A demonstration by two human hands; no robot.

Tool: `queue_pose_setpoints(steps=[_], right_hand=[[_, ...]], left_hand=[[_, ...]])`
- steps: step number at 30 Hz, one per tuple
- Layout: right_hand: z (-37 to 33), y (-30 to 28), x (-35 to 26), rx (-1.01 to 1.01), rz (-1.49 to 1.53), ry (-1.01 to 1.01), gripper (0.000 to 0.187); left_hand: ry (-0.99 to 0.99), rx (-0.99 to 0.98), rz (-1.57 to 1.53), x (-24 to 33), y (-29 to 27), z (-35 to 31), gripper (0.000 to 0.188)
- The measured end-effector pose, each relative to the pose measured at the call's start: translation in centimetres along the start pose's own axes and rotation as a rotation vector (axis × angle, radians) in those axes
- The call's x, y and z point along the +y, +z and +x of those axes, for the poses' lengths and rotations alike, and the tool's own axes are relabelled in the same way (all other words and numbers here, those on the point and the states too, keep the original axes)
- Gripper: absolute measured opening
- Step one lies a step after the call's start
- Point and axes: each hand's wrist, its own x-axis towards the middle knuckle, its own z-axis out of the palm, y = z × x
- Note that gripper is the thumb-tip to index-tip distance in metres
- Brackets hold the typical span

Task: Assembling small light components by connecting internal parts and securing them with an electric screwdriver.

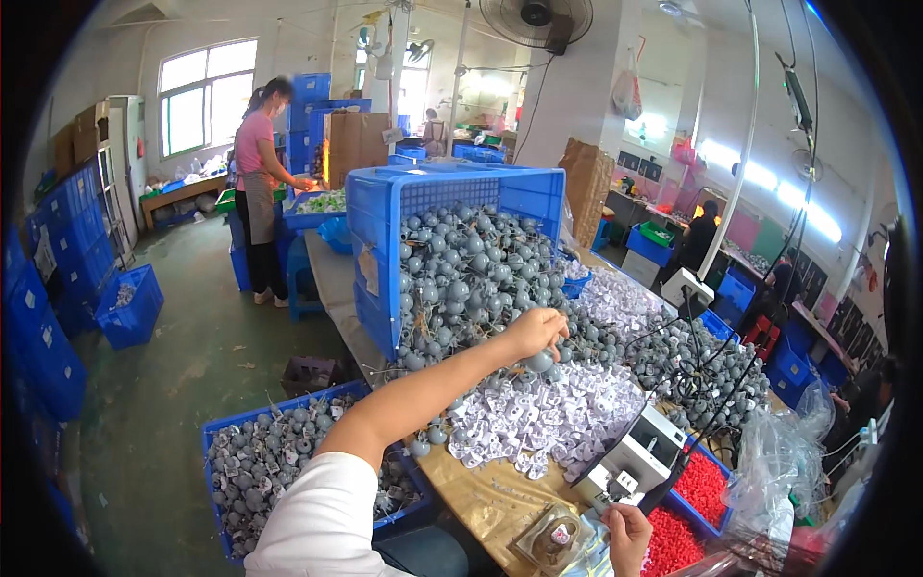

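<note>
My left arm reaches across the table, and my left hand (536, 334) is closed over the edge of a heap of round grey plastic parts (471, 279). A grey ball-shaped part (540, 362) shows just under its curled fingers and appears held. Small white plastic pieces (548, 413) lie heaped below that hand. At the lower right, my right hand (629, 540) has its thumb and fingers together at the front of a small white bench machine (635, 450). Whatever is between those fingertips is too small to make out.
A blue crate (375, 260) lies tipped on its side, grey parts spilling out. Another blue crate (216, 452) of grey parts stands at lower left. Red pieces (673, 543) fill bins beside the machine. Black cables (716, 385) hang nearby. A person in pink (255, 154) works farther back.
</note>
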Motion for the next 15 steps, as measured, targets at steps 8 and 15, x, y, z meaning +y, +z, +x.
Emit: queue_pose_setpoints(steps=[8, 15], right_hand=[[-2.3, 1.1, -3.5, 0.046, -0.127, -0.192, 0.010], [-0.8, 2.3, -8.9, 0.119, -0.411, -0.549, 0.031]], left_hand=[[-0.113, 0.037, 0.366, -5.9, -4.6, 1.9, 0.029], [-0.250, -0.420, -0.001, -0.3, 6.4, -6.9, 0.036]])
